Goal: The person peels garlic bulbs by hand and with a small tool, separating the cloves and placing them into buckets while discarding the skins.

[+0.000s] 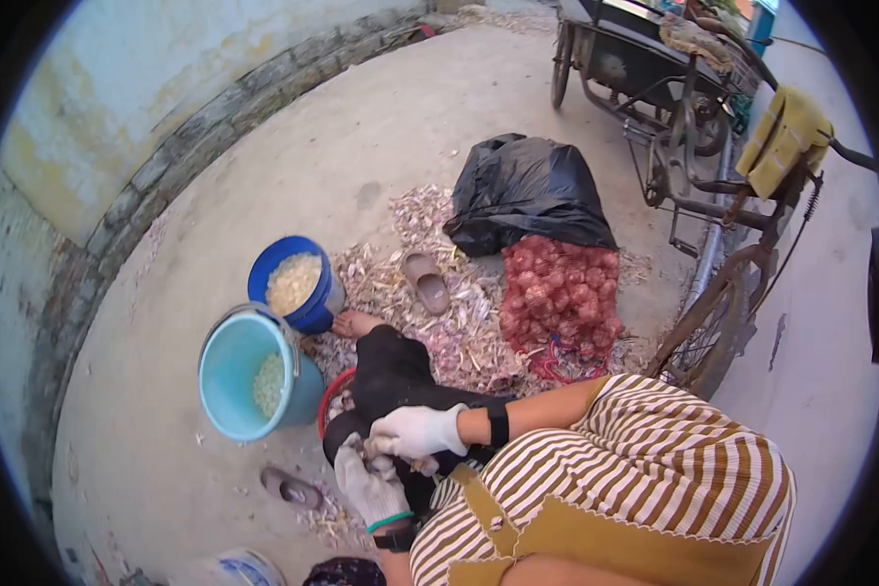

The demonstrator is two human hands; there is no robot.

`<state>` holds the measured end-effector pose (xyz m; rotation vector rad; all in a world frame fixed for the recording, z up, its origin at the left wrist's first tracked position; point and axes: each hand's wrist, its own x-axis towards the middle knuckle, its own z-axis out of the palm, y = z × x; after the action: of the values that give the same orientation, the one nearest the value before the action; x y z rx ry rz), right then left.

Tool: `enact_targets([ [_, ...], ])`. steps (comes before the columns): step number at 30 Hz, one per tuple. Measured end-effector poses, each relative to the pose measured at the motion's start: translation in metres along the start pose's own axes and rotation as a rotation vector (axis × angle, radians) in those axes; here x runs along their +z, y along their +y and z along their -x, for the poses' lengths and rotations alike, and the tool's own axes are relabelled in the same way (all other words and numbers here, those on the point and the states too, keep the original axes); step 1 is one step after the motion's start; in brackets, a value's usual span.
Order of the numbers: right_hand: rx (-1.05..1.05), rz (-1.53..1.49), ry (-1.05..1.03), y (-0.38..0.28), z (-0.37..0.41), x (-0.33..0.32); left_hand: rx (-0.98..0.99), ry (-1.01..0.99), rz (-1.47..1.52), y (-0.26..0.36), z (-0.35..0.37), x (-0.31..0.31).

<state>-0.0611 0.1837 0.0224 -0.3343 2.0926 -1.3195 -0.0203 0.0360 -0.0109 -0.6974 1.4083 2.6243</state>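
Note:
Both my hands wear white knit gloves and meet over my dark-trousered lap. My left hand (366, 485), with a green glove cuff, is closed around some garlic (385, 465). Fingers bent, my right hand (418, 433) presses onto the same garlic from above; the gloves hide most of it. Just beyond my knee, a red basin (323, 402) with garlic in it shows partly behind my leg. Nearby stand a light blue bucket (227, 376) with pale peeled cloves (268, 387) and a dark blue bucket (326, 311) filled with peeled cloves (293, 283).
Garlic skins (474, 352) litter the concrete around a loose slipper (426, 282); another slipper (291, 487) lies lower left. A red net bag of garlic bulbs (561, 298) leans by a black plastic bag (529, 190). A cargo tricycle (689, 166) stands at right, a wall (107, 107) at left.

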Motion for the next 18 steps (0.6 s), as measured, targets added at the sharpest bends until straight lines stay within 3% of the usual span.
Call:
enact_targets([
  [3,-0.054,-0.247,0.061,0.04,-0.035,0.024,0.029,0.009,0.117,0.0,-0.007,-0.003],
  [6,0.146,-0.501,0.028,0.012,-0.028,0.02,0.062,-0.116,0.304,0.0,-0.011,-0.018],
  [15,0.164,-0.582,0.016,0.011,-0.025,0.021,0.043,-0.117,0.341,0.009,-0.004,-0.033],
  [18,0.052,-0.412,0.011,0.016,-0.024,0.012,0.013,-0.158,0.353,0.014,0.001,-0.031],
])
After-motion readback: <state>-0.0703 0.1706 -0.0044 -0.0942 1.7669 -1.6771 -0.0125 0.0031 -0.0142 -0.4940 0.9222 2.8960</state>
